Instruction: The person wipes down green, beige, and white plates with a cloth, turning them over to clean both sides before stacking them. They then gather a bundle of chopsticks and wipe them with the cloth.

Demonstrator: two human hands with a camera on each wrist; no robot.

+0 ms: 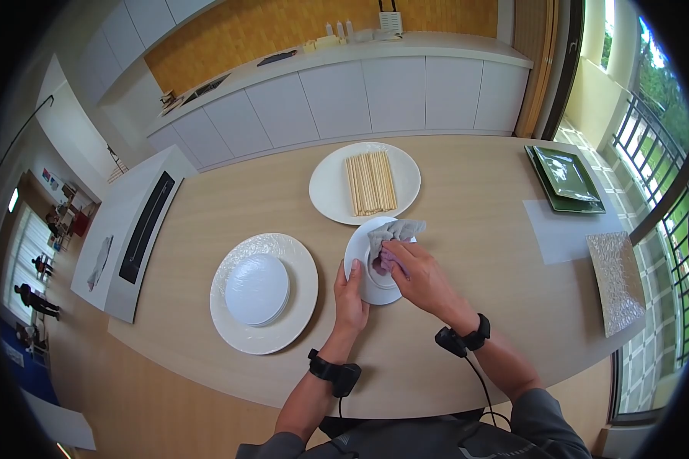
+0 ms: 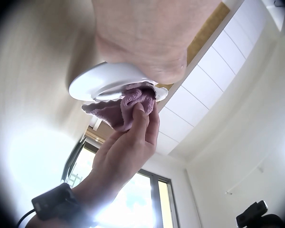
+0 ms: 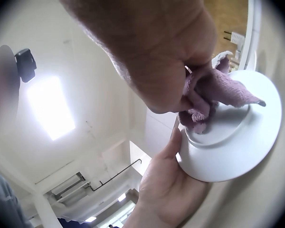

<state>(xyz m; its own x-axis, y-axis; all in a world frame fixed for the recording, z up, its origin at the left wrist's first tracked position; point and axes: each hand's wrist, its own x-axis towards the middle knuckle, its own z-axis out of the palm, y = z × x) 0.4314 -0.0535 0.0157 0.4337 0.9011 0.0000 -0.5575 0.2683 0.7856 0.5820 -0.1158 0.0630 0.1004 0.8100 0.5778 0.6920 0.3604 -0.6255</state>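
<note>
White cabinets (image 1: 333, 99) line the wall beyond your pale table (image 1: 475, 214). The plate (image 3: 230, 154) is tilted in your hands around the table's middle; I can't tell whether its lower rim touches. Your left hand (image 1: 352, 300) grips its left rim, thumb over the face, while your right hand (image 1: 425, 283) pinches a bunched cloth (image 3: 223, 88) against it. Expect the plate to be light, stiff, slick and breakable, so hold it by the rim; the cloth looks soft and limp, best gathered in the fingers. Towards the far edge, a platter (image 1: 325, 183) of sticks (image 1: 371, 183) sits just beyond the plate, likeliest to get knocked. Left of your left hand, small plates (image 1: 256, 289) stack on a big plate (image 1: 300, 321); green dishes (image 1: 566, 180) sit at the far right corner, a tray (image 1: 618, 283) by the right edge.
</note>
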